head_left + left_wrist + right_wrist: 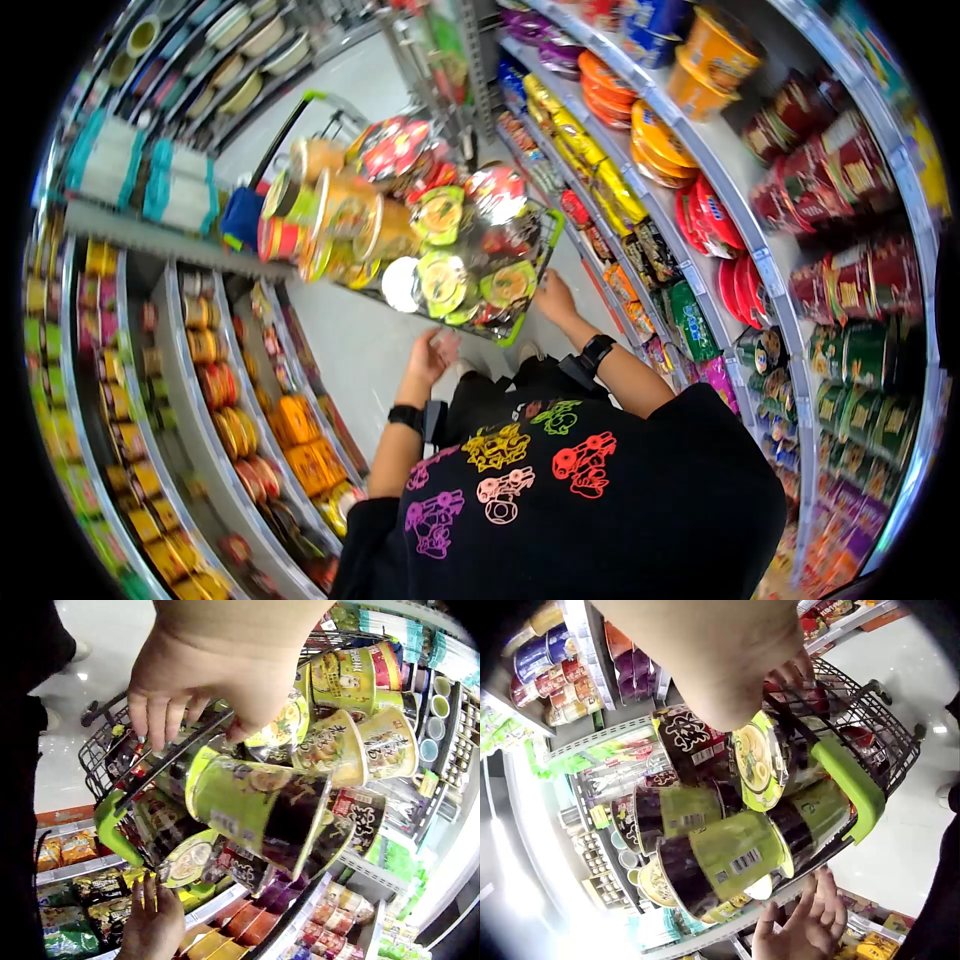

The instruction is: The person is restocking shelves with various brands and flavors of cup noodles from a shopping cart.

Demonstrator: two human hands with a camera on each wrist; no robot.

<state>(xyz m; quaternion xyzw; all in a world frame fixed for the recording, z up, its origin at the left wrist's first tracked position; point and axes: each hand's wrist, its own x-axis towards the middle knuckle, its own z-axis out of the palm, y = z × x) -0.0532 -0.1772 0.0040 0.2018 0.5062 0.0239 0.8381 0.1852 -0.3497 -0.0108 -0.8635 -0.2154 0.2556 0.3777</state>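
Note:
A wire shopping cart with green corners is heaped with noodle cups and bowls. My left hand is beside the near rim, its fingers relaxed and holding nothing; the left wrist view shows it over the black rim. My right hand is at the cart's right side, its fingers extended close to the basket in the left wrist view. Green and black noodle cups lie tilted on the heap. A green-rimmed bowl with a noodle picture stands just below my right hand in the right wrist view.
Shelves of red noodle buckets and bagged noodles line the right. More shelves with yellow and red packs run along the left. Teal-and-white packs sit at the upper left. Pale floor shows around the cart.

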